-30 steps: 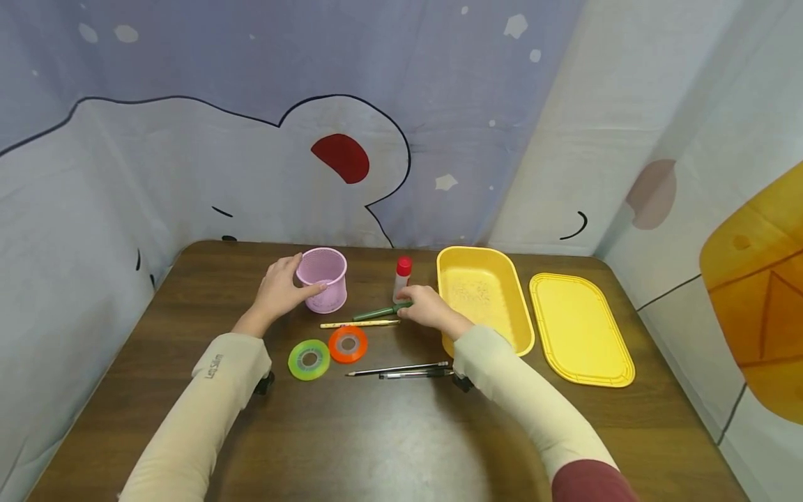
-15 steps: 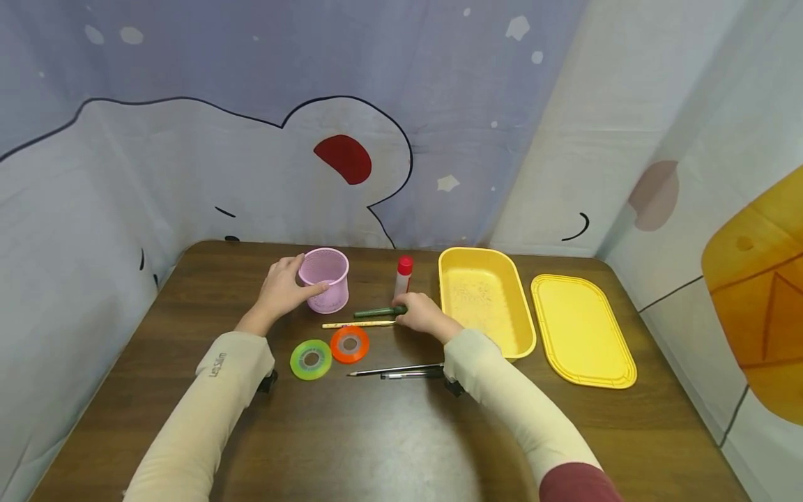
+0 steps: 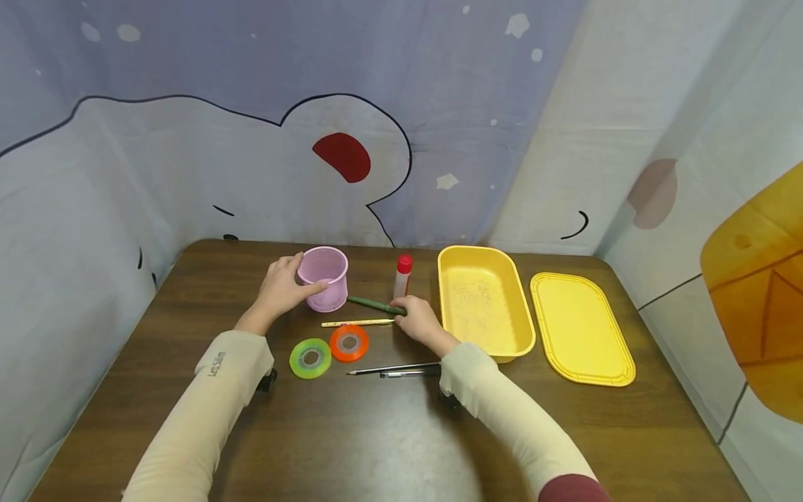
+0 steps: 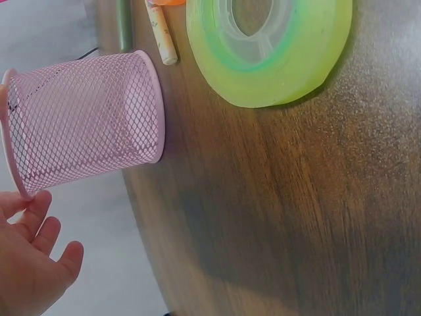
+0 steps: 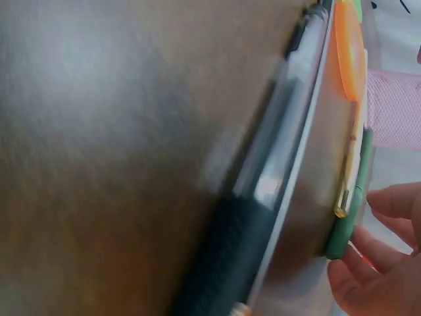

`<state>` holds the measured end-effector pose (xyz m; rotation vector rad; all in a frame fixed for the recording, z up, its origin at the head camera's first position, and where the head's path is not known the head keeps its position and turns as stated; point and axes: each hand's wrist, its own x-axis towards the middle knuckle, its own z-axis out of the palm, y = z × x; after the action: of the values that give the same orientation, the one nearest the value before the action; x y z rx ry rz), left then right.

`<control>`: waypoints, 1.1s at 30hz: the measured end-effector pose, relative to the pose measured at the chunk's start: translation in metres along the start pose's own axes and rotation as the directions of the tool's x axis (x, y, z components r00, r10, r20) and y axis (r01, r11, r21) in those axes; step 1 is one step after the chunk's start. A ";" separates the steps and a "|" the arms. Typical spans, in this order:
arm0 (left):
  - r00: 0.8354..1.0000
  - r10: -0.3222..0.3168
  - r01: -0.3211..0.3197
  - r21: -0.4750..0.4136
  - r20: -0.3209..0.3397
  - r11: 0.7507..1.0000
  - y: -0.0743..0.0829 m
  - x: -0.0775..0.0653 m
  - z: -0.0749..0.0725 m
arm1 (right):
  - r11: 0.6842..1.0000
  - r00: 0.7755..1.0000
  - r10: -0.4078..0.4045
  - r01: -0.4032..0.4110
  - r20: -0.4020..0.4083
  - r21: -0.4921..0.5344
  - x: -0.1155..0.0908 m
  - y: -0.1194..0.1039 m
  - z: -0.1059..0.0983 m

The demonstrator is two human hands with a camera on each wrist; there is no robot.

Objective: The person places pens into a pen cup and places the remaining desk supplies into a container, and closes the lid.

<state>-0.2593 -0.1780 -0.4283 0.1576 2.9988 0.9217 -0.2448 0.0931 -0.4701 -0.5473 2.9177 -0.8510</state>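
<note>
My left hand grips the pink mesh cup by its rim. My right hand pinches the green pen at one end — other end near cup.

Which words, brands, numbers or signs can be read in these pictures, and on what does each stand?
"Slim": left sleeve; the letters before it are blurred, perhaps "Let's".
Green tape: print on its core, too small to read.
Nothing else is readable.

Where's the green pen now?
In the head view, the green pen is near centre, its right end in the right hand, its left end beside the pink mesh cup.
</note>
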 end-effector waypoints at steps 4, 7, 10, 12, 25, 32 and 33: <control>1.000 0.007 -0.007 -0.004 -0.001 1.000 0.000 0.000 0.000 | 0.999 0.997 0.030 -0.027 -0.073 0.040 -0.005 0.001 0.007; 1.000 0.010 -0.010 -0.004 0.001 1.000 -0.001 0.000 0.000 | 0.997 0.992 0.063 -0.058 -0.112 0.048 -0.008 0.001 0.012; 1.000 0.012 -0.012 -0.003 0.003 1.000 -0.001 0.000 0.000 | 0.996 0.985 0.087 -0.083 -0.146 0.039 -0.009 0.001 0.016; 1.000 0.011 -0.011 -0.006 0.003 1.000 0.000 -0.001 0.000 | 0.994 0.980 0.106 -0.102 -0.166 0.036 -0.009 0.000 0.017; 1.000 0.000 0.000 -0.011 0.010 1.000 0.002 -0.001 -0.001 | 0.985 0.967 0.172 -0.174 -0.187 0.006 -0.008 0.004 0.018; 1.000 0.007 -0.007 -0.004 0.009 1.000 0.001 0.000 -0.001 | 0.978 0.967 0.210 -0.206 -0.143 0.044 -0.007 0.004 0.016; 1.000 0.007 -0.007 -0.004 0.009 1.000 0.001 0.000 -0.001 | 0.977 0.967 0.212 -0.207 -0.139 0.052 -0.007 0.004 0.016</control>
<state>-0.2592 -0.1778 -0.4267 0.1723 2.9896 0.9254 -0.2366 0.0902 -0.4863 -0.1755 3.0091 -0.9500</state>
